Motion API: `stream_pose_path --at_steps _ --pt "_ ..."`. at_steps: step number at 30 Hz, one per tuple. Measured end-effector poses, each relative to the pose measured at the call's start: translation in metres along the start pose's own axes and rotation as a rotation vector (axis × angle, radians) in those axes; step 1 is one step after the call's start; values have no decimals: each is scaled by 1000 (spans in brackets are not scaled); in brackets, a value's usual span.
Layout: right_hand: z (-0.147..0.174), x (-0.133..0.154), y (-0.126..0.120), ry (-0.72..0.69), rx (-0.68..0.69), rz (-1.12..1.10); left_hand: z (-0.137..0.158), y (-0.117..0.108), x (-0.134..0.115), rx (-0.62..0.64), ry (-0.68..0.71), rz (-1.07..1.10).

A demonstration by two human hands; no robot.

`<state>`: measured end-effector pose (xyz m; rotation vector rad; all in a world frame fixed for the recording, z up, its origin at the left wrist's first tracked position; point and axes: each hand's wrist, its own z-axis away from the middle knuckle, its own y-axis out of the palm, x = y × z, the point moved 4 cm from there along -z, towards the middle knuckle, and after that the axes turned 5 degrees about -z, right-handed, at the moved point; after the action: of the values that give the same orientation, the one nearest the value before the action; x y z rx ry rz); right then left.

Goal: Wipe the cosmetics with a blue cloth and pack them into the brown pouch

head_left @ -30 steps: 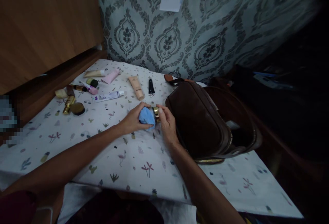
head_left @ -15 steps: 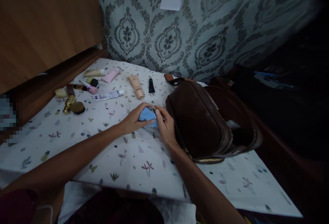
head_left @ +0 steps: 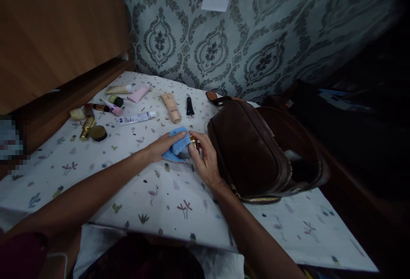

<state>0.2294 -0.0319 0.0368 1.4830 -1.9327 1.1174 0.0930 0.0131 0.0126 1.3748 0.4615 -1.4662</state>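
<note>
My left hand [head_left: 163,145] is closed on a blue cloth [head_left: 180,139], its thumb pressed along the top. Part of the cloth hangs below the fingers. Facing it, my right hand [head_left: 206,159] pinches a small gold-coloured cosmetic item [head_left: 193,141], whose other end is covered by the cloth and fingers. Its exact kind I cannot make out. Beyond the hands lie a beige cosmetic tube [head_left: 171,108] and a small black tube [head_left: 190,106]. A white tube with purple print [head_left: 136,118] rests to the left.
A brown leather bag [head_left: 246,146] stands unzipped right beside my right hand. At the left are a pink tube [head_left: 139,93], a round dark-lidded jar [head_left: 98,133], a gold tube [head_left: 86,128] and several other cosmetics on the patterned tablecloth [head_left: 128,210]. A wooden cabinet [head_left: 64,31] borders the left.
The blue cloth has been shifted and unfolded, now showing more of itself around my left hand. The gold part of the small item has come into sight at my right fingertips.
</note>
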Motion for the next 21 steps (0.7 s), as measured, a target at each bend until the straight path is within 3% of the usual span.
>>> stream_pose_path --at_steps 3,9,12,15,21 --pt "0 -3 1 40 -17 -30 -1 -2 -1 -65 66 0" --pt "-2 -22 2 263 -87 -53 1 -10 -13 -133 424 -257" --pt "-4 -26 3 315 -56 -104 2 -11 -16 -147 473 -315" --pt "-4 -27 4 337 -57 -196 -1 -14 -14 -167 433 -236" --pt "-2 -25 6 313 -46 -308 -8 -18 -5 -172 136 -2"
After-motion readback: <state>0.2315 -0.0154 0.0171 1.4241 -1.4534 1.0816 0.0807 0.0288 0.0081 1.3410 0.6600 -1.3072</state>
